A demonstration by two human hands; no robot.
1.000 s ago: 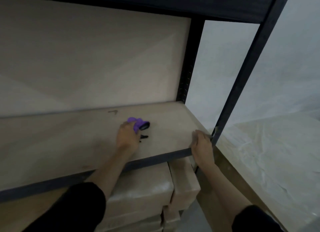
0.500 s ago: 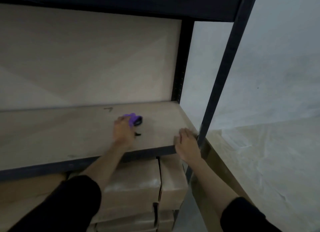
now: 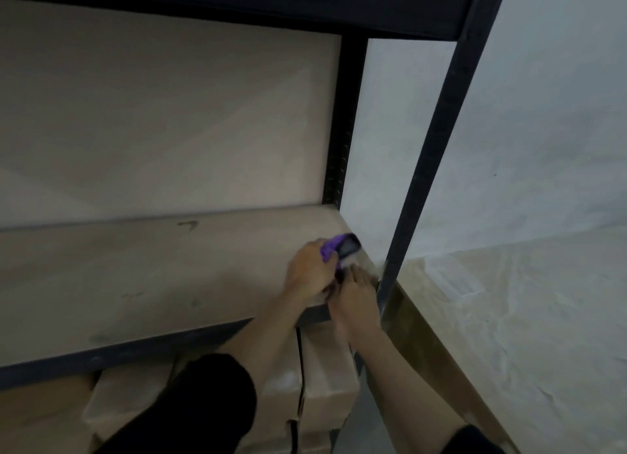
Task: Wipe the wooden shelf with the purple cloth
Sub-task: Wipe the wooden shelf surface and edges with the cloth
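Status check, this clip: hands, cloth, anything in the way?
Left hand grips purple cloth on wooden shelf, near right front corner. Right hand beside it at shelf edge, grip blurred. Black post close on right.

Shelf (image 3: 135,277): matt pale wood w/ scuffs. Frame post (image 3: 431,148): dark matt metal. Cloth (image 3: 330,248): purple fabric. Boxes (image 3: 325,368): plain cardboard.

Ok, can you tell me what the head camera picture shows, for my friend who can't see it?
A person's left hand holds a purple cloth on the right end of a wooden shelf. The right hand sits close beside it at the front corner, by a black post. Brown boxes are stacked underneath.
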